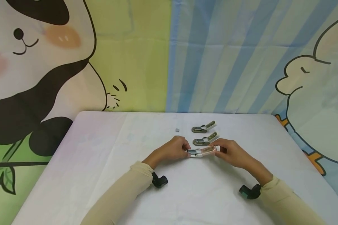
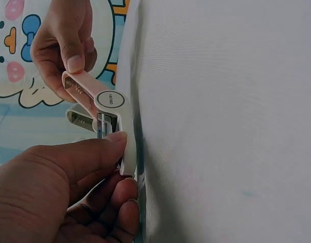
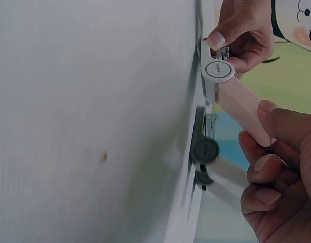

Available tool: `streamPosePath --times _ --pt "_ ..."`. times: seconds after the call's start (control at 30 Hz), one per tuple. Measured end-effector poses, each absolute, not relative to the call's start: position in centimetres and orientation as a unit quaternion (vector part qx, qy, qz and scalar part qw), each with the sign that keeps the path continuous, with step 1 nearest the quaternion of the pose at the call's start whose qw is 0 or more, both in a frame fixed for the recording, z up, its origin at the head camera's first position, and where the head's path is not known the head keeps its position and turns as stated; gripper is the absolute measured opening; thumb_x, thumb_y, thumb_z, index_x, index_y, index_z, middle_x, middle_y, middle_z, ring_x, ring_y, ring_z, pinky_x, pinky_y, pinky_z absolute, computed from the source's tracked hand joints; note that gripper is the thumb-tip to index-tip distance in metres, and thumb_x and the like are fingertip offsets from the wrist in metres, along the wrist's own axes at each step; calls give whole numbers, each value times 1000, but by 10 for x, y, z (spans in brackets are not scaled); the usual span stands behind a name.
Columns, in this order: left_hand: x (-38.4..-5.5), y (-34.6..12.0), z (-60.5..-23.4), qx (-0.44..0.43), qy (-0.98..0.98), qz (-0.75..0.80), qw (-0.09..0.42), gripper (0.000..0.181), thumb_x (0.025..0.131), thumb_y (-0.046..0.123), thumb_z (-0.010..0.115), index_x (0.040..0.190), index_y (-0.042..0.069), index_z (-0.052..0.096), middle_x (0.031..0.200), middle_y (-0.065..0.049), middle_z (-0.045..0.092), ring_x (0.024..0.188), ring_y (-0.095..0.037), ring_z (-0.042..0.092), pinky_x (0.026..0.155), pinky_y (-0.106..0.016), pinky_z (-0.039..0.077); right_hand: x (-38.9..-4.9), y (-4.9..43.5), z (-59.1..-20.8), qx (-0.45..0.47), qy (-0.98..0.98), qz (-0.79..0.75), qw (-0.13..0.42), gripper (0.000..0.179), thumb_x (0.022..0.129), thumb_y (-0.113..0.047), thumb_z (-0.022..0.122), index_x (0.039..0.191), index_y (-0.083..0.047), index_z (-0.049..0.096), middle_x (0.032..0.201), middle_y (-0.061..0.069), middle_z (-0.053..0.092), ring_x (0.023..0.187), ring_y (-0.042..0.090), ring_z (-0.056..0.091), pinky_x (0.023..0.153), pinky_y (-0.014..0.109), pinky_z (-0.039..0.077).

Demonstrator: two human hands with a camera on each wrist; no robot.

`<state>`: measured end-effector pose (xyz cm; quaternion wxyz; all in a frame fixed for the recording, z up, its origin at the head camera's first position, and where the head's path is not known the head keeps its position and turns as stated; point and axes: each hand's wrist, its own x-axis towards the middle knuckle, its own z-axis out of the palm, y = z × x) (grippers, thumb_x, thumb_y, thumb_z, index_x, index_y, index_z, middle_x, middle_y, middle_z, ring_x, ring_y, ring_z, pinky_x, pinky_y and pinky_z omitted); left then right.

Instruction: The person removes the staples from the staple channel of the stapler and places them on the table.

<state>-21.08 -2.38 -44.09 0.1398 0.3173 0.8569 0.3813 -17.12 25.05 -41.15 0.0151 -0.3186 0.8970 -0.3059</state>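
A pink and white stapler (image 1: 200,152) is spread between both hands, its pink top arm swung up from the white base at the round hinge. My left hand (image 1: 178,147) pinches the base near its front end, with the thumb beside the metal staple channel in the left wrist view. The far end of the pink arm (image 3: 246,112) is between the thumb and fingers of my right hand (image 1: 231,153). Just behind stands a grey and white stapler (image 1: 205,139) with its arm raised, and a second grey and white stapler (image 1: 203,127) lies farther back, also folded open.
A small block of staples (image 1: 177,130) lies on the white table (image 1: 135,200), behind the left hand and left of the staplers. A printed cloth with cartoon figures (image 1: 146,56) hangs along the table's back edge. Black cameras sit at both wrists.
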Motion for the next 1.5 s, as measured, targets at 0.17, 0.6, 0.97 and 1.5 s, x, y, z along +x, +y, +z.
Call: streamPosePath --times 0.17,0.6,0.97,1.5 --pt "-214 -10 -439 318 861 373 135 14 82 10 77 94 5 73 87 2 62 77 -9 55 69 -23 46 -173 261 -410 -294 909 -297 11 32 87 -1 71 119 -3 66 71 -4 49 53 6 37 47 25 36" --pt "-210 8 -441 317 880 339 105 16 83 12 78 97 4 75 80 4 58 73 -8 52 65 -21 44 -170 270 -412 -278 916 -290 -1 33 87 -1 71 119 0 65 70 -4 47 53 8 37 46 25 36" --pt "-208 9 -435 339 892 290 73 9 85 11 75 92 5 75 74 3 52 71 -11 46 63 -22 38 -169 265 -418 -235 925 -297 -10 33 88 -3 71 120 -2 65 75 -2 52 59 11 44 49 26 39" --pt "-201 9 -440 365 880 289 88 8 89 17 71 88 9 73 74 2 54 73 -10 46 63 -21 37 -160 276 -423 -206 932 -295 33 37 90 -11 70 126 -3 63 72 -4 54 61 12 47 51 27 41"
